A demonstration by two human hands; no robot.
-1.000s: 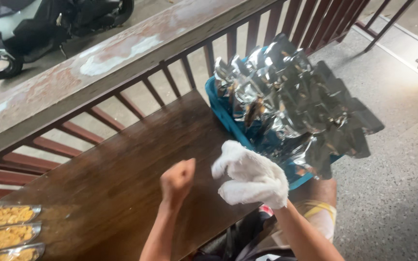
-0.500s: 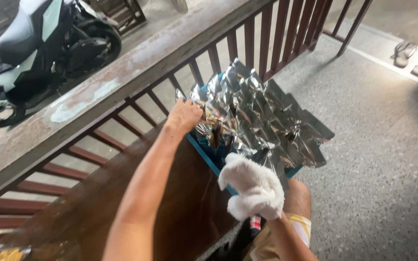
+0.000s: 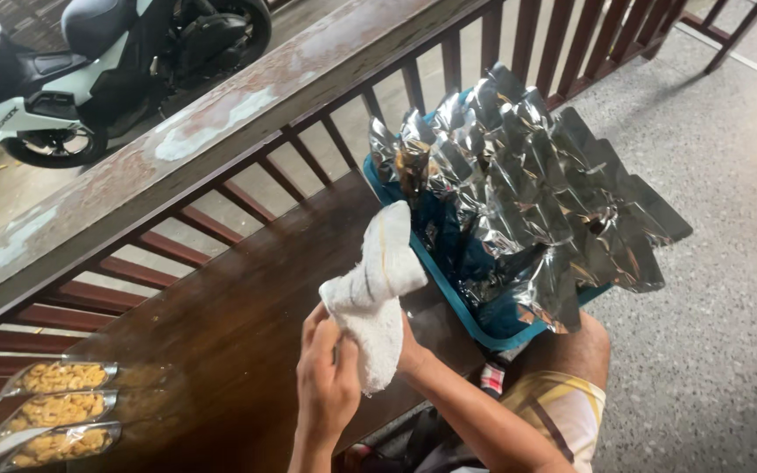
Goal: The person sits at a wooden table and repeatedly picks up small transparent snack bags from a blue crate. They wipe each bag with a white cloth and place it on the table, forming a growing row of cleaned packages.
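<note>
Both of my hands hold a white cloth (image 3: pixel 377 293) over the dark wooden table (image 3: pixel 221 342). My left hand (image 3: pixel 328 378) grips its lower part from the left. My right hand (image 3: pixel 406 350) is mostly hidden behind the cloth and holds it from the right. Just beyond the cloth stands a blue basket (image 3: pixel 475 324) filled with several shiny silver foil pouches (image 3: pixel 527 184).
Three clear bags of yellow snacks (image 3: pixel 59 407) lie at the table's left end. A red-brown wooden railing (image 3: pixel 247 114) runs along the far side, with a scooter (image 3: pixel 89 70) parked beyond it. Grey speckled floor (image 3: pixel 711 350) lies to the right.
My left hand reached out to the foil pouches, then came back and took hold of the cloth. The cloth moved left, in front of the basket.
</note>
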